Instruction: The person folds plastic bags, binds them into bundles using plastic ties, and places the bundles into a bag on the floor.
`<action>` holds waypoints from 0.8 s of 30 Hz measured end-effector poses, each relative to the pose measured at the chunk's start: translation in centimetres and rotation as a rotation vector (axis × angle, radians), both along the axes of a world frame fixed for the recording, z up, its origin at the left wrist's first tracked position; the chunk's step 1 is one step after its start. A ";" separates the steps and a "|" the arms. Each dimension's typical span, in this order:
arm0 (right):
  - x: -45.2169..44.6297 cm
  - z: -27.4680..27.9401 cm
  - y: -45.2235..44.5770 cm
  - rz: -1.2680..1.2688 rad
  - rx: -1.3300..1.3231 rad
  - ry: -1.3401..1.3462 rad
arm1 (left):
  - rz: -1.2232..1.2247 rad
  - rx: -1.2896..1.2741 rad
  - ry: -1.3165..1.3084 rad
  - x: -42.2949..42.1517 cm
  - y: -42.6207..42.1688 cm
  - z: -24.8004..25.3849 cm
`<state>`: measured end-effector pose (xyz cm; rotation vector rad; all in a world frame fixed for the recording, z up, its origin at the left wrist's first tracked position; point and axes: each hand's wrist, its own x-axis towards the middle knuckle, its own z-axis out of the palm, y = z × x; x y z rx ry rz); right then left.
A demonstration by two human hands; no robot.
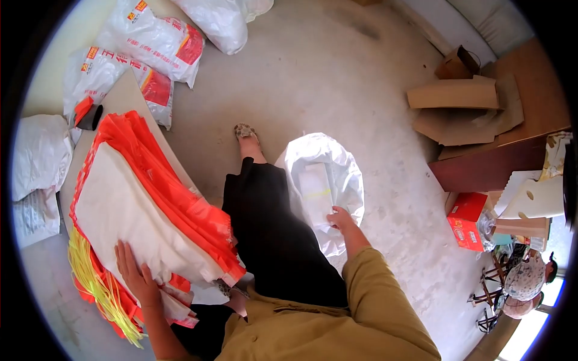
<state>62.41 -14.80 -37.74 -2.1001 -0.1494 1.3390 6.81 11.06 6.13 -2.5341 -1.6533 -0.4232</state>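
My left hand [137, 277] lies flat, fingers stretched out, on a thick stack of white and red sheets [126, 192], which look like plastic bags or cloth. Yellow strings [99, 283] hang beside the stack at the lower left. On the other side, my right hand [343, 219] reaches into an open white sack [354, 171] standing on the floor. Its fingers are closed on the near end of a flat white bundle [316, 183] with a yellow band, which lies inside the sack. The sack's bottom is partly hidden.
Printed white sacks [150, 42] lie at the upper left beside the board [129, 96] under the stack. Cardboard boxes [454, 93] and a red box [466, 219] stand at the right. Another person [527, 277] is at the far right. My foot [247, 132] rests near the sack.
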 end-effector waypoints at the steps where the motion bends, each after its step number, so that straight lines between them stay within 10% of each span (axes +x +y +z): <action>1: -0.4 -3.8 -0.8 0.083 -0.028 -0.118 | 0.002 -0.005 0.005 0.1 0.0 0.1; 12: -6.5 -10.8 3.0 0.132 0.258 -0.230 | 0.015 -0.004 0.015 -0.8 0.4 -0.8; 15: -7.5 -6.2 3.8 0.584 0.167 -0.478 | 0.010 -0.008 0.015 -0.9 0.5 -0.9; 24: -8.2 1.4 4.9 0.678 -0.178 -0.159 | 0.001 -0.002 0.014 -0.7 0.4 -0.9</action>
